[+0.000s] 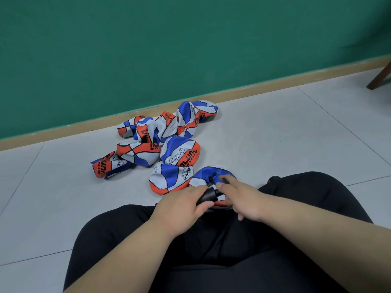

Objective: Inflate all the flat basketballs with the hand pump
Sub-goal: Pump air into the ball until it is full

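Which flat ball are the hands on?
The blue-topped ball by the lap: left hand grips the black pump there, right hand touches it; other balls lie untouched.

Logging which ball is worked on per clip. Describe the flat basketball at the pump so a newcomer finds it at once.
From the green wall, cross the tiled floor past the heap of flat blue, orange and white basketballs. The nearest ball, blue panel up, lies at the person's knees. It alone is handled: the left hand grips a black hand pump beside the right hand.
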